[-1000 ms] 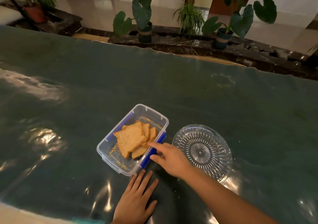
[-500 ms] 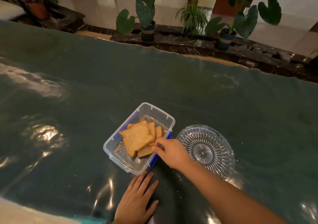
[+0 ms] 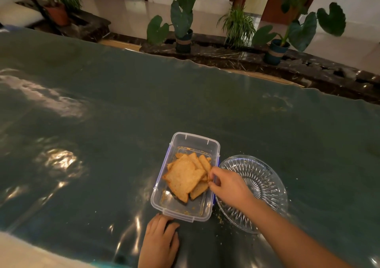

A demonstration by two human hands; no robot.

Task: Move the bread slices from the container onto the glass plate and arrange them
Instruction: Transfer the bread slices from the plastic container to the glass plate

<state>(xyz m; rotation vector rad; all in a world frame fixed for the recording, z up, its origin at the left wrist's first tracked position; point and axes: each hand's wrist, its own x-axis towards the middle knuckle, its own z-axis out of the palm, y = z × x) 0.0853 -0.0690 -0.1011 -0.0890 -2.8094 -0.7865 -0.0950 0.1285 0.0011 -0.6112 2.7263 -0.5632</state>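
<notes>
The bread (image 3: 186, 178) sits in the box (image 3: 195, 139) — none on the plate (image 3: 265, 187) yet. The box has turned straighter, and the right hand (image 3: 229, 187) has moved in, fingers pinching a slice's edge. The left hand (image 3: 159, 241) rests flat, fingertips touching the box.

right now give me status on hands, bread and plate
Right hand fingers pinching a bread slice edge in the clear plastic container. Left hand at its near rim. Round glass plate empty, path clear.
</notes>
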